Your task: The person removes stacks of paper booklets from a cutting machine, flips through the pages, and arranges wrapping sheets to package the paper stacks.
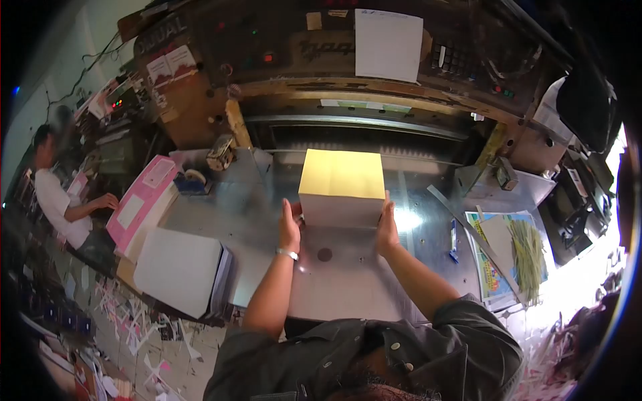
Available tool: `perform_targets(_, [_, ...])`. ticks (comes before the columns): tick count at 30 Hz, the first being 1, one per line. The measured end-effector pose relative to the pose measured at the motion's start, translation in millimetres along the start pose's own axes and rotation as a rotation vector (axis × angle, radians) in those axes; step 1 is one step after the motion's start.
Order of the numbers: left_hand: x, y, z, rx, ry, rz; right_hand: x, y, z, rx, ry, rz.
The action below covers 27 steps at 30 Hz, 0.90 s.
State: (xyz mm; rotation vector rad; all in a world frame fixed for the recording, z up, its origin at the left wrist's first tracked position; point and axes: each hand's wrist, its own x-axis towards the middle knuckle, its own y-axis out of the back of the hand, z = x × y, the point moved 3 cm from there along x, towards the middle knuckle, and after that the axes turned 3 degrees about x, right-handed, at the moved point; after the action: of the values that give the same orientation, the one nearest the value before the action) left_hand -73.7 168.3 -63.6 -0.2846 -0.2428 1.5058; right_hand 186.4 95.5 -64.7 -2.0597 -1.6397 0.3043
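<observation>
A thick stack of paper [340, 208] with a yellow top sheet stands on the metal table of a large cutting machine, in front of its slot. My left hand [289, 228] presses flat along the stack's left side, fingers pointing forward; a bracelet circles that wrist. Against the right side lies my right hand [387, 228], its fingers also stretched forward. Together the two palms hold the stack between them. The inner faces of both hands are partly hidden by the stack.
Left are a white paper pile [179, 267], a pink-covered stack [144, 200] and a tape dispenser [194, 183]. Right lie a blue pen [454, 242], a long metal strip [478, 244], printed sheets [491, 267] and paper strips [528, 257]. A person [63, 200] sits far left.
</observation>
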Motion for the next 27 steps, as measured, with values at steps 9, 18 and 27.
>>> perform_targets(9, [54, -96, 268, 0.917, -0.811, 0.111, -104, 38, -38, -0.602, 0.231, -0.186])
perform_targets(18, [86, -129, 318, 1.509, -0.685, 0.233, -117, 31, -48, -0.582, 0.235, -0.105])
perform_targets(27, [66, -139, 398, 1.610, -0.794, 0.366, -115, 34, -46, -0.617, 0.231, -0.126])
